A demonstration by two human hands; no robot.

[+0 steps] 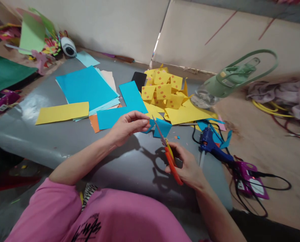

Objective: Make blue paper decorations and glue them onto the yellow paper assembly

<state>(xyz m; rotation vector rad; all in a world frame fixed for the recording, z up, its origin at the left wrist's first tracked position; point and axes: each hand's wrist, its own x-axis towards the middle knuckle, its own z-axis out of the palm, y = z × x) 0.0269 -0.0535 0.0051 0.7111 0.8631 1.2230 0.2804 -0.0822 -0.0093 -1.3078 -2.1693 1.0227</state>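
Note:
My right hand (186,164) grips scissors (171,161) with orange and yellow handles. Their blades point up and left, the tips close to the fingertips of my left hand (130,126). My left thumb and fingers are pinched together; a tiny orange-looking bit shows at their tips, too small to make out surely. Just beyond the blades lies a folded blue paper piece (162,127). Blue paper strips (133,97) lie behind my left hand. Further back, folded yellow paper pieces (162,89) with small orange squares sit in a heap.
On the grey table (71,141) are a blue paper stack (87,87), a yellow strip (63,112), a dark phone (139,80) and a blue glue gun (210,143) with cords. A green-topped bottle (220,82) stands at right. A purple power strip (250,179) lies beyond the table's right edge.

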